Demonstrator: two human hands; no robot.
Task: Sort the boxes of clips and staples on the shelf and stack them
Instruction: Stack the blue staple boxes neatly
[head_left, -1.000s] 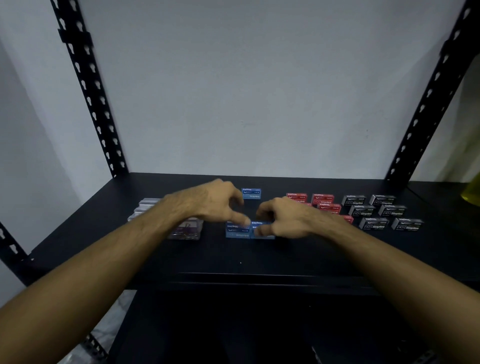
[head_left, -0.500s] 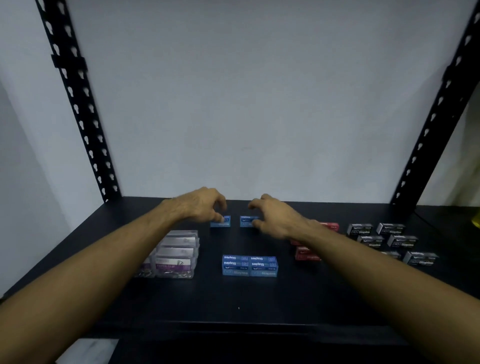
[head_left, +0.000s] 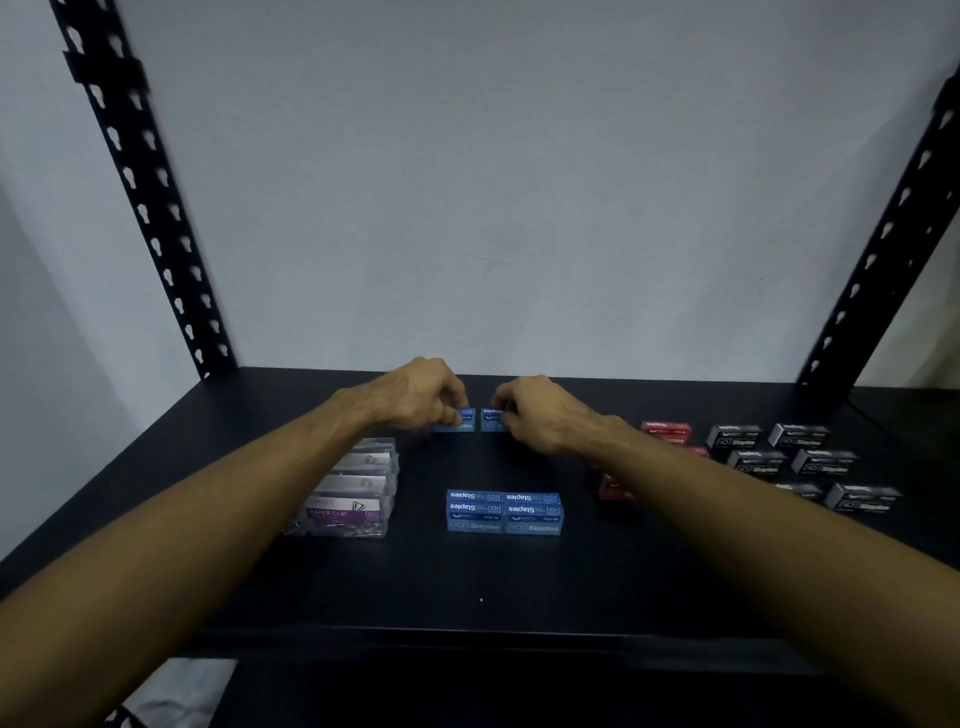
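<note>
**Two hands each take hold of a small blue staple box at the back of a black shelf**

A person stands at a black metal shelf (head_left: 483, 582) and reaches both bare forearms across it from the near edge.

Nearest the person, in the middle of the shelf, sits a tidy block of blue staple boxes (head_left: 504, 513), set side by side and stacked, their labels reading "Staples". To the left of that block, a little apart, stands a cluster of clear plastic paper clip boxes (head_left: 353, 493); the front one carries a purple label reading "Paper Clip". To the right, partly hidden behind the right forearm, lie a few red staple boxes (head_left: 666, 433). Further right again, several black staple boxes (head_left: 800, 457) lie in loose rows, not touching one another.

Beyond the blue block, toward the back of the shelf, two more blue boxes lie side by side with a narrow gap between them. The left hand (head_left: 415, 397) curls its fingers and thumb around the left blue box (head_left: 460, 421). The right hand (head_left: 540, 415) pinches the right blue box (head_left: 492, 420) in the same way. Both boxes appear to rest on the shelf surface.

Behind the shelf rises a plain pale wall (head_left: 493, 182). Two black perforated uprights (head_left: 145, 187) frame the view, one at the back left corner and one at the back right.
</note>
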